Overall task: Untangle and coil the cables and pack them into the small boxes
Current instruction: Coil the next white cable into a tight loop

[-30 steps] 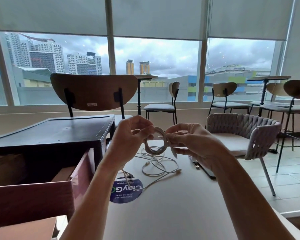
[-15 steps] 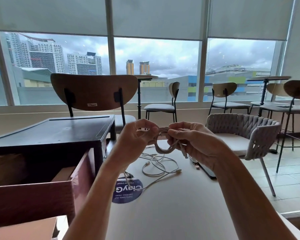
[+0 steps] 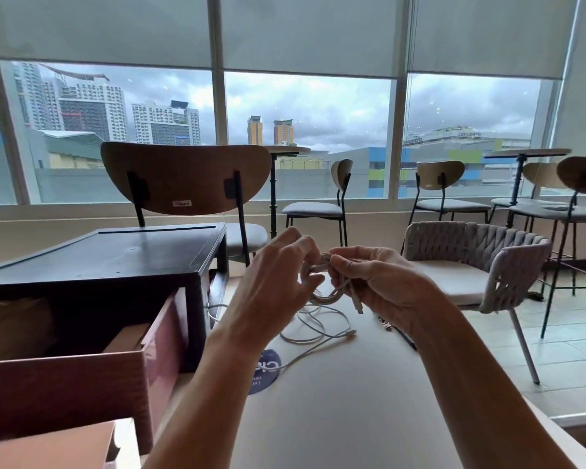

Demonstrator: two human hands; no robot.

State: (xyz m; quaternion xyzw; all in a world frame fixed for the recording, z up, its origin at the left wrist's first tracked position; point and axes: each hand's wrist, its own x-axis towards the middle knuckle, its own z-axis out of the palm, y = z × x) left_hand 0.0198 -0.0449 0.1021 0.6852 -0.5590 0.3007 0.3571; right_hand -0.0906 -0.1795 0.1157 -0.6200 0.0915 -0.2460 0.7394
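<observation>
Head view, the only one.

- Both hands are raised above the pale surface (image 3: 335, 421), close together at frame centre.
- Left hand (image 3: 271, 282): fingers curled, grip clamped on the left side of a small white coiled cable (image 3: 325, 297). Back of the hand faces the camera, so the fingertips are mostly hidden.
- Right hand (image 3: 383, 282): grip closed on the same coil from the right, thumb and forefinger pinching near its top. A short tail with a connector (image 3: 358, 307) hangs below this hand.
- The coil is held in the air between the hands, its lower loops sagging under them. How many turns it has cannot be told.
- Loose cable (image 3: 313, 328): a second white length lies in slack loops on the surface directly beneath the hands. One strand runs toward the camera, across a round blue sticker (image 3: 268, 370).
- Left of the hands: a dark box (image 3: 109, 258) stands on the surface. A reddish-brown box (image 3: 82, 384) sits open in front of it; its contents are unclear.
- A small dark item (image 3: 386, 325) lies by the right wrist, too hidden to identify.
- Background: a wooden-backed chair (image 3: 183, 177), a woven chair (image 3: 487, 252) at right, windows with city buildings.
</observation>
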